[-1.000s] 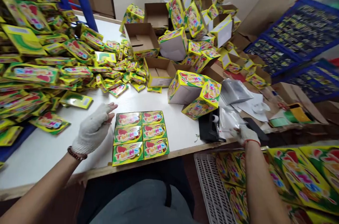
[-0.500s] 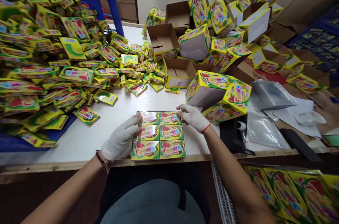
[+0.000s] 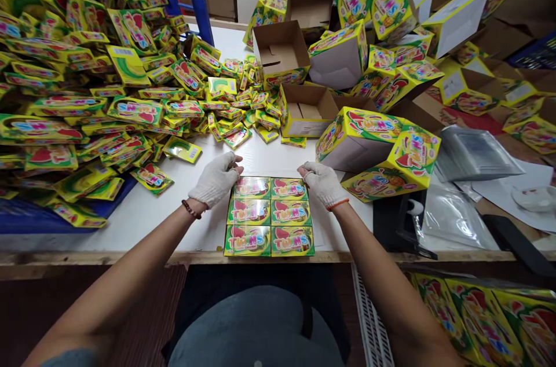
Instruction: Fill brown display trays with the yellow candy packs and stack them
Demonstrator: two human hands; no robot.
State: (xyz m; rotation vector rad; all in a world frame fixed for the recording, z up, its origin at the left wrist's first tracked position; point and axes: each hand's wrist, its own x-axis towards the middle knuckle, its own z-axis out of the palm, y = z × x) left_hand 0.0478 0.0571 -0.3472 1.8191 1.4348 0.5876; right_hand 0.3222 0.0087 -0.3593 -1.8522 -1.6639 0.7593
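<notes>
A flat block of small TWINS boxes [image 3: 270, 213], in two columns and three rows, lies near the front edge of the table. Shiny clear plastic film covers it, and its far end shows faintly between my hands. At the block's far left corner my white-gloved left hand [image 3: 217, 180] is closed, thumb and fingers pinching the film. My right hand [image 3: 324, 183], gloved too, pinches it at the far right corner. How much film is in the fingers is hard to see.
Loose small boxes [image 3: 134, 109] heap up at the left by a blue crate [image 3: 197, 2]. Open display cartons [image 3: 278, 54] pile at the back right. A black tape dispenser [image 3: 406, 228], clear plastic bags [image 3: 454, 219] and a black bar [image 3: 516, 242] lie at the right.
Both hands have gone from the block's sides to its far corners, the left one moving up and away from the boxes. The whole view has shifted slightly.
</notes>
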